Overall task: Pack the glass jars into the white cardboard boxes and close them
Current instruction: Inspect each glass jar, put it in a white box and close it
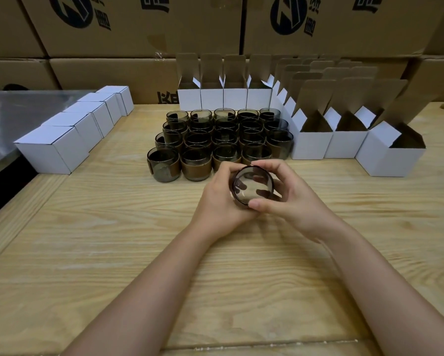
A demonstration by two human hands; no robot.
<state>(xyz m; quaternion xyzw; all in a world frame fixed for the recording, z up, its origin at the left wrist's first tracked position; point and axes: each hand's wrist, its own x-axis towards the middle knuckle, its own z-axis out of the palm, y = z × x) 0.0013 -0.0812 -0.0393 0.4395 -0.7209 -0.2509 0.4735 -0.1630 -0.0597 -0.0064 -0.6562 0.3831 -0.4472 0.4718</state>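
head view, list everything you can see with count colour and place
held jar: one, smoky glass, above table centre
jars: about twenty, smoky with brown bands, grouped mid-table
closed boxes: at least five, white, row at left
open boxes: many, white, behind and right of the jars
cartons: several, brown, stacked at back
table: one, light wood
metal top: one, grey, far left
hands: two, bare, left hand and right hand gripping the held jar

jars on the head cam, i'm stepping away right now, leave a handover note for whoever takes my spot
Left grip and right grip: both hold one glass jar, just in front of the jar cluster.
Done: a row of closed white boxes at the table's left edge.
Left: the held jar and the cluster go into the open boxes behind and to the right. Then close the flaps.
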